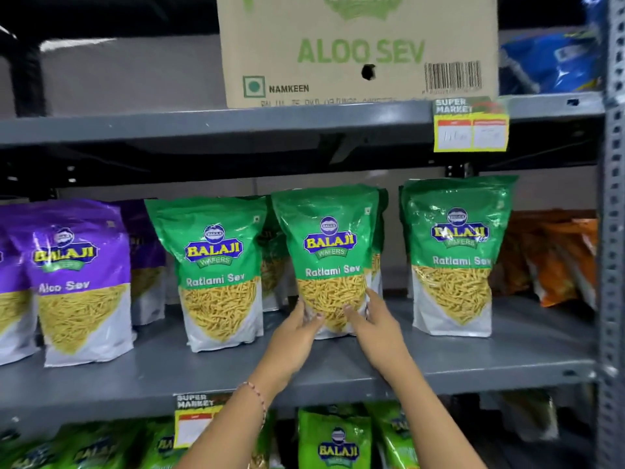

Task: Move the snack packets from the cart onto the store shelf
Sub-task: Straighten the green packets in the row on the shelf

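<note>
Both hands hold 1 green Ratlami Sev packet (329, 258) upright on the grey middle shelf (473, 353). The left hand (297, 333) wraps its lower left corner and the right hand (375, 324) its lower right edge, each grip closed on the bag. Just left of the grip stands another Ratlami Sev packet (216, 275); to its right, apart, a third (453, 255). Further left stand purple Aloo Sev packets (81, 282). Above the grip sits an Aloo Sev carton (358, 49).

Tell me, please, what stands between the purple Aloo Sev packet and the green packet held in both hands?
Head view: one green Ratlami Sev packet, upright, with another behind it.
</note>
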Available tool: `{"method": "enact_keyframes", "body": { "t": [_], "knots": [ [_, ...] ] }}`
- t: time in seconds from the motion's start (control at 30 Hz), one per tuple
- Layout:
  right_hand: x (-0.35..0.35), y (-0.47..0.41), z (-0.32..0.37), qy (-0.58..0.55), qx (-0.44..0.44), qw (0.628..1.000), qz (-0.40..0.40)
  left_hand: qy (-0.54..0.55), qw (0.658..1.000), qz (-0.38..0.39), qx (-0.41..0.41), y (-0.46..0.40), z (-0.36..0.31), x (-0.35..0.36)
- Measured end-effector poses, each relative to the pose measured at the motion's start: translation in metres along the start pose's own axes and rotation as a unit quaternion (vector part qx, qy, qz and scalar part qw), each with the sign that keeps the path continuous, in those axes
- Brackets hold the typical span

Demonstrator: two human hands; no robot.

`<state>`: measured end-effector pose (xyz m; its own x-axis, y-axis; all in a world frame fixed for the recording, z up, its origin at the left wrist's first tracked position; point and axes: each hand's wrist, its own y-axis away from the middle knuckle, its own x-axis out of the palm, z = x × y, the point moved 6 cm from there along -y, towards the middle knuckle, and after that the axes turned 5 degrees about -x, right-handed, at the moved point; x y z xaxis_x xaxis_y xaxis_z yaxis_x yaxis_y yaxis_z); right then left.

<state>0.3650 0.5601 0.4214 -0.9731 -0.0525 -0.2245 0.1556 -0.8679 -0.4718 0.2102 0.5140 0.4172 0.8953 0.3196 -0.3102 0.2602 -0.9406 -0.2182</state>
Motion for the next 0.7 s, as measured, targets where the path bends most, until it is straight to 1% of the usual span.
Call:
{"method": "enact_keyframes", "body": {
  "t": [0.1,0.13,0.27,0.33,0.5,0.57,0.63,0.7],
  "knots": [
    [-0.016,0.001,0.002,-0.005,0.003,0.997,-0.077,-0.076,0.996,0.032,0.018,-0.005,-0.009,0.014],
    [-0.020,0.003,0.001,-0.008,0.010,0.995,-0.099,-0.085,0.995,0.047,0.026,-0.006,-0.012,0.022],
    [-0.027,0.006,-0.002,-0.022,0.016,0.989,-0.142,-0.085,0.989,0.109,0.046,-0.017,-0.006,0.036],
    [-0.028,0.005,-0.003,-0.019,0.006,0.988,-0.151,-0.094,0.988,0.115,0.041,-0.023,0.003,0.035],
    [-0.027,0.002,-0.005,-0.012,0.002,0.987,-0.158,-0.179,0.979,0.092,0.022,-0.015,-0.005,0.032],
    [-0.027,0.003,-0.004,-0.005,0.005,0.986,-0.166,-0.193,0.978,0.079,0.028,-0.012,-0.006,0.033],
    [-0.031,0.006,0.000,0.001,-0.003,0.982,-0.191,-0.155,0.985,0.043,0.055,-0.006,-0.014,0.029],
    [-0.039,0.013,0.009,-0.005,-0.050,0.968,-0.247,-0.064,0.992,-0.027,0.105,0.007,-0.025,0.012]
  ]
}}
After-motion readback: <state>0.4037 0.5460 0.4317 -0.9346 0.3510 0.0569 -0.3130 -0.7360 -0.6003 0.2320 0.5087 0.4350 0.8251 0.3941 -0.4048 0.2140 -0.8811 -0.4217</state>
